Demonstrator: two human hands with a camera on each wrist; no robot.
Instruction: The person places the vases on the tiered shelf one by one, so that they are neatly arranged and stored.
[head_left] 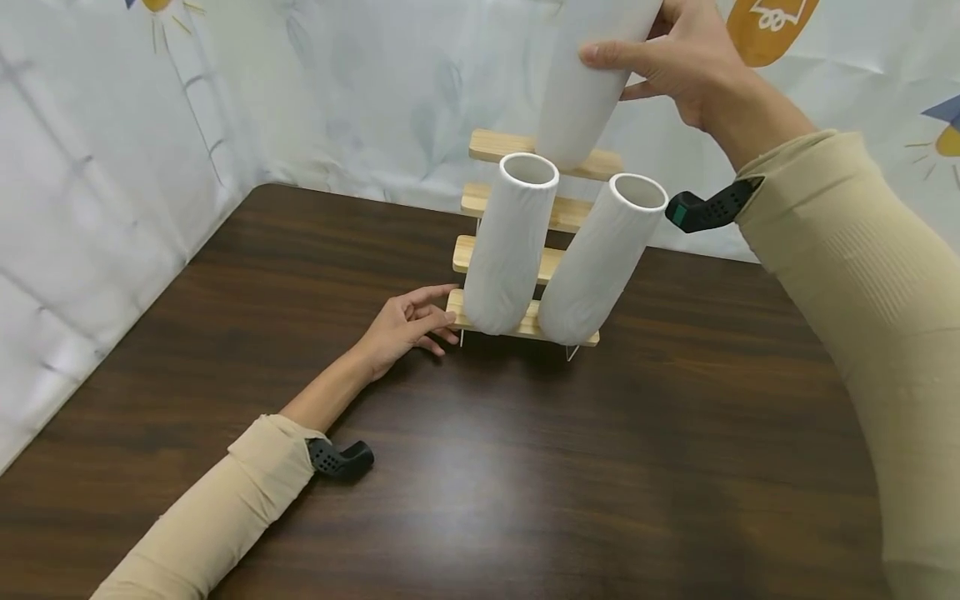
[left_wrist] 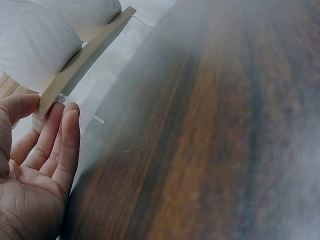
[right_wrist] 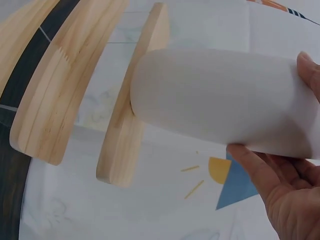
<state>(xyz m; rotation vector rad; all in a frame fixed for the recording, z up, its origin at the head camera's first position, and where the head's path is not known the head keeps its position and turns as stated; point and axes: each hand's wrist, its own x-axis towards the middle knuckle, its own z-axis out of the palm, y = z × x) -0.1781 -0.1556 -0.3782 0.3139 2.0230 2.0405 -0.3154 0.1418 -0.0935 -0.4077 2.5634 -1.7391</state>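
Observation:
A tiered wooden rack [head_left: 474, 252] with pale slats on thin wire legs stands on the dark table. My left hand [head_left: 405, 327] pinches the left end of its lowest slat [left_wrist: 47, 105], thumb above and fingers beneath. Up at the top slat [head_left: 492, 145], my right hand [head_left: 678, 71] grips a white vase [right_wrist: 215, 100] between thumb and fingers. The base of that vase meets the top slat; its upper end is out of the head view. Two more white vases, one on the left [head_left: 504, 250] and one on the right [head_left: 600, 267], stand tilted on the lowest slat, leaning back.
The dark wooden table [head_left: 450, 467] extends in front of the rack and to both sides. Close behind and at the left hangs a white printed curtain [head_left: 360, 100]. Both wrists wear a black camera band [head_left: 341, 460] at the sleeve cuff.

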